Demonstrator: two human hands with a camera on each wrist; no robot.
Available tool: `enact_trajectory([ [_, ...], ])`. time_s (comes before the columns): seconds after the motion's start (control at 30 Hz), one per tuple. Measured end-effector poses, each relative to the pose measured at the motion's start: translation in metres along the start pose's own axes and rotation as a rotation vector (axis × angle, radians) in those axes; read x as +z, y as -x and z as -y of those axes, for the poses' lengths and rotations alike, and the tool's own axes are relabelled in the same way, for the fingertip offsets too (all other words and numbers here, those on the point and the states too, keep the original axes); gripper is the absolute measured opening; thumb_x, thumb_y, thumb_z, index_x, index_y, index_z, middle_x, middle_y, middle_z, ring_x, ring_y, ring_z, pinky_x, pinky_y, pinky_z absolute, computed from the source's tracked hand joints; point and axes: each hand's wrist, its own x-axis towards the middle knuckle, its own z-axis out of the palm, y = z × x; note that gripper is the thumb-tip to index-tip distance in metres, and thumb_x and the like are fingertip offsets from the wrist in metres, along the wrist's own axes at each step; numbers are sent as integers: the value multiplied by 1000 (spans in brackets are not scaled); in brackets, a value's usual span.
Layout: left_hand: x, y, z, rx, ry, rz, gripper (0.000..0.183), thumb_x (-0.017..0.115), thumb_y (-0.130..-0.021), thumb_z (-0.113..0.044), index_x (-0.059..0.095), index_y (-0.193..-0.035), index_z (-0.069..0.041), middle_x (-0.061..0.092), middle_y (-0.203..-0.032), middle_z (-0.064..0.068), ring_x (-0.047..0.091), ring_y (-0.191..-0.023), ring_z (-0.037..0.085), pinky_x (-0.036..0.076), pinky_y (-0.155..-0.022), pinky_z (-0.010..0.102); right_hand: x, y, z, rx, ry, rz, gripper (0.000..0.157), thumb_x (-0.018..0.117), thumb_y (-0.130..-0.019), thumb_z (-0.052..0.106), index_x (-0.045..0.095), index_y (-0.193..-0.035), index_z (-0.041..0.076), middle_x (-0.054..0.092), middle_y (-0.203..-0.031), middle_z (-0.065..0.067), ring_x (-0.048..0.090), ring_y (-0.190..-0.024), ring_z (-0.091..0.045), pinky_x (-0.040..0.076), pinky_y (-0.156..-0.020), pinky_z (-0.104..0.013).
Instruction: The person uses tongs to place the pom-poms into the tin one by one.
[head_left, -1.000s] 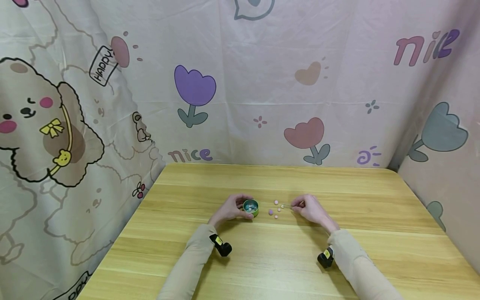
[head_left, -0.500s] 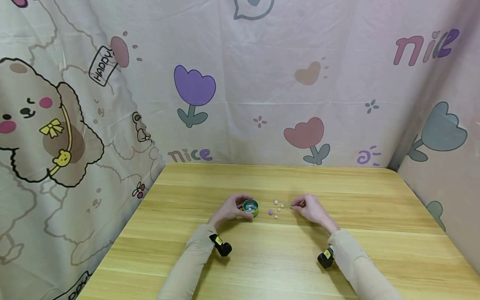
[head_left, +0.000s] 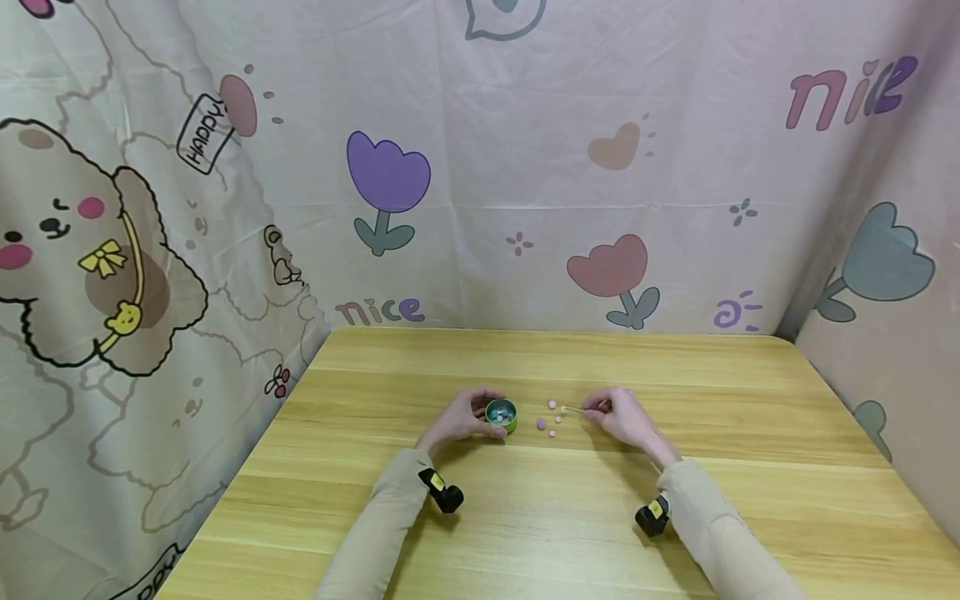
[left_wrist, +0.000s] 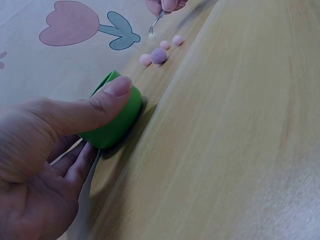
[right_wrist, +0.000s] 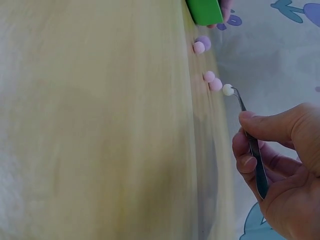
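Tweezers (right_wrist: 250, 132) sit pinched in the right hand (head_left: 621, 419), and their tip grips a tiny white ball (right_wrist: 228, 90) near the middle of the table (head_left: 525, 517). Pink balls (right_wrist: 212, 80) and a purple ball (head_left: 542, 424) lie just beside it. Left hand (head_left: 459, 421) fingers curl round the little green tin (head_left: 502, 414).

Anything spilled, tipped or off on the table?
Nothing looks damaged. A few small balls lie loose on the table beside the green tin, which the left hand holds upright. The right hand holds tweezers gripping a white ball.
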Motion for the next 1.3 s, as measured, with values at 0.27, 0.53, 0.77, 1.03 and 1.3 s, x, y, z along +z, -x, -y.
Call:
enact_trajectory([
  [0.27, 0, 0, -1, -8, 6, -5, 61, 83, -79, 0, 56, -134, 4, 62, -133, 24, 60, -126, 37, 46, -115, 48, -3, 1, 7, -18, 8, -8, 11, 71, -88, 2, 76, -97, 1, 76, -94, -13, 62, -79, -14, 50, -67, -20],
  [0.53, 0, -1, -1, -15, -3, -6, 61, 82, -80, 0, 56, -135, 4, 61, -134, 23, 60, -126, 37, 45, -116, 48, -3, 1, 15, -72, -5, -24, 10, 71, -88, 2, 77, -96, 1, 75, -93, -13, 61, -79, -12, 50, -66, -18],
  [0.77, -2, -1, -2, -11, -17, 1, 62, 82, -80, 0, 54, -135, 6, 60, -135, 25, 59, -127, 38, 45, -116, 47, 0, 1, 24, -137, -43, -39, 10, 72, -85, 1, 76, -95, -1, 74, -85, -10, 58, -71, -6, 50, -61, -19],
  [1.03, -2, -1, -2, -10, -17, -1, 62, 82, -79, 1, 55, -135, 6, 61, -134, 25, 59, -127, 38, 45, -116, 48, 4, -2, 32, -94, -40, -13, 10, 72, -86, 1, 77, -96, 0, 74, -86, -11, 58, -71, -9, 49, -61, -17],
  [1.3, 0, 0, -2, -24, -16, -2, 64, 83, -79, -1, 55, -135, 5, 61, -134, 23, 59, -128, 37, 44, -117, 47, 9, -3, 38, -113, -45, 3, 11, 72, -87, 2, 77, -96, 1, 75, -90, -11, 60, -73, -10, 51, -62, -17],
])
